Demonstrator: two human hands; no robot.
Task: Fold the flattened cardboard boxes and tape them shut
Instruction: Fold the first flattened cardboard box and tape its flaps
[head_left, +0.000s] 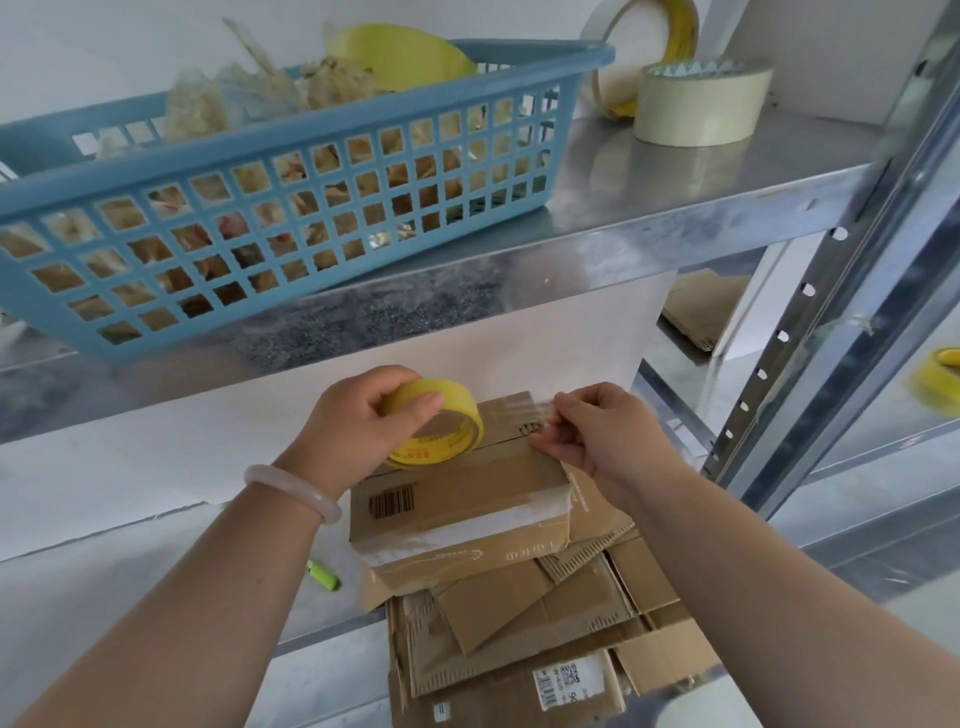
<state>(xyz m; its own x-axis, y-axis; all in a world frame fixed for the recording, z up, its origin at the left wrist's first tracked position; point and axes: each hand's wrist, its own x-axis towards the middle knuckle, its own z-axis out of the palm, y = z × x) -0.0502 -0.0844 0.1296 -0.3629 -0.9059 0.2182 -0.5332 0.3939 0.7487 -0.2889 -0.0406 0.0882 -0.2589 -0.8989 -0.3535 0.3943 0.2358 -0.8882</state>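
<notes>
Taping step, mid-strip, not closed up yet imo.

L to R: the blue plastic basket (260, 143) is on the upper shelf, far left. It's a rigid lattice full of crinkly clear scraps, not needed. Lower down there's a small green lighter-looking thing (323, 574) on the lower shelf (156, 571), just left of the cardboard.

My left hand (358, 421), w/ a smooth pale bangle (293, 491) on the wrist, has its fingers curled round the yellow tape roll (436, 421), holding it tilted at the box's far left edge. A glossy clear tape strip (511, 408) runs right from the roll across the far flap.

The folded box (483, 488) is matte brown corrugated w/ a barcode and old white tape residue on the near face. It sits on top of the stack of flattened boxes (519, 623) near me, flaps down, seam visible.

My right hand (602, 436) pinches the strip's free end at the far right edge of the box.

Next, I reckon: lower the strip onto the seam, rub it flat, then tear or cut it. Thin film will prob wrinkle or stick to itself if it goes slack, so tension matters.

Far right: a cream masking tape roll (701, 101) up top, a shiny steel upright (831, 291), and another yellow roll (940, 379) at the frame edge.
</notes>
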